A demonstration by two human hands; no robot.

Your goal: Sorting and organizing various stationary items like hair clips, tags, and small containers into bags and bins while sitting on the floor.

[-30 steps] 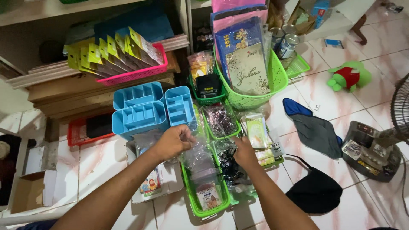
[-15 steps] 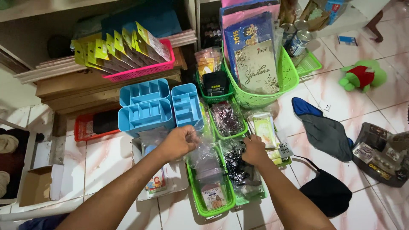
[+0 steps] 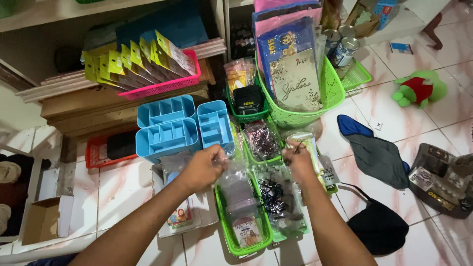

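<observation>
- The clear plastic bag [image 3: 235, 183] hangs between your hands, above the green tray [image 3: 224, 224] on the floor.
- Your left hand [image 3: 204, 166] pinches its top edge, fingers closed.
- Your right hand [image 3: 298, 158] is curled closed; what it grips, I cannot tell.
- The thin film could slip from so light a pinch, I judge, spilling contents beside the blue organizer [image 3: 167, 138].

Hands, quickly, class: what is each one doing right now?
Left hand: closed, pinching the edge of a clear plastic bag.
Right hand: closed, fingertips pinching something small and dark; what it is cannot be told.
</observation>
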